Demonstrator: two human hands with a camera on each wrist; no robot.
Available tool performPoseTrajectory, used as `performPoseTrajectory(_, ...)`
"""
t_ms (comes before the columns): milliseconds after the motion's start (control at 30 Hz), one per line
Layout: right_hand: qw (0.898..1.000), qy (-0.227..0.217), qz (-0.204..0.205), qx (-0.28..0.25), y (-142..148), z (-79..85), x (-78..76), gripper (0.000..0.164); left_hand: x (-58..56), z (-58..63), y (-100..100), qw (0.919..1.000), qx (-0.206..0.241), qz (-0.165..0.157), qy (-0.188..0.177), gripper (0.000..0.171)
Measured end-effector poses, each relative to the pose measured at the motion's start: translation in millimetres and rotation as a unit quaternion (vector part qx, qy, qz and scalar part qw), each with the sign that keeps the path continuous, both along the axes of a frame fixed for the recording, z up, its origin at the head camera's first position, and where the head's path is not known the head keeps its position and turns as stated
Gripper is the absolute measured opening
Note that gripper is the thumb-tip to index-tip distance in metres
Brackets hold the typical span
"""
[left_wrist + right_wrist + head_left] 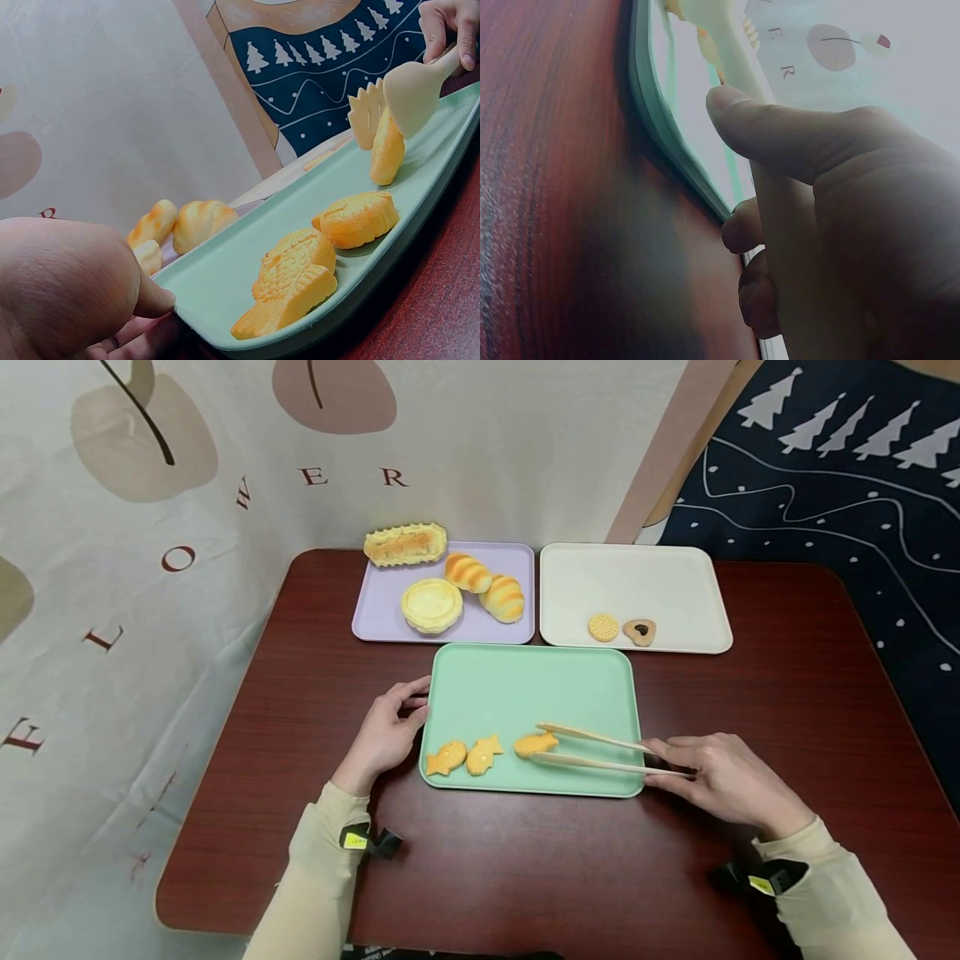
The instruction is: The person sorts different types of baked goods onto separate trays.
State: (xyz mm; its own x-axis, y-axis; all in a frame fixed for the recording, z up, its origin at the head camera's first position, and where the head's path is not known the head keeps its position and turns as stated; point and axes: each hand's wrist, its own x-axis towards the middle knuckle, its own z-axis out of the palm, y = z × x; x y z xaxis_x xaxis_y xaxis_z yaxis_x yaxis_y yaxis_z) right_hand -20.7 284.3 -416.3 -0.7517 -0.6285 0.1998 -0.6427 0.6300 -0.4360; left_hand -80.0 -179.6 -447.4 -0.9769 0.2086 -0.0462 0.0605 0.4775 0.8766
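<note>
My right hand [712, 777] holds a pair of pale tongs [592, 764], one tip toothed and the other a flat paddle. Between the tips is a fish-shaped biscuit [534, 744], tilted on edge in the left wrist view; whether it touches the tray is unclear. Two more golden fish-shaped biscuits [447, 758] [358, 219] lie near the front left corner of the green tray [532, 685]. My left hand [386, 731] grips that tray's left edge, its thumb on the rim and other fingers lower down. In the right wrist view, thumb and fingers wrap the tongs' handle [787, 225].
Behind, a lilac tray [378, 618] bears a round tart [432, 605], a long crimped pastry [406, 544] and two striped rolls [468, 572]. Beside it, a white tray [637, 585] holds a round biscuit [603, 627] and a heart-centred biscuit [640, 632]. Printed cloth hangs behind the table.
</note>
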Motion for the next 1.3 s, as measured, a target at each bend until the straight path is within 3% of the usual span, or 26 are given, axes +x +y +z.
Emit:
performPoseTrajectory(500,0.998,0.048,-0.004,-0.031,6.2,6.2,-0.6,0.045,0.0,-0.9,-0.5,1.0000,0.000,0.000,-0.002,0.045)
performPoseTrajectory(1000,0.998,0.048,-0.001,-0.039,10.0,11.6,-0.1,0.044,0.3,0.5,-1.2,1.0000,0.006,-0.001,-0.003,0.045)
performPoseTrajectory(1300,0.997,0.057,-0.019,-0.046,18.6,16.9,-2.1,0.048,0.7,-0.3,-0.9,1.0000,0.002,-0.002,-0.004,0.046)
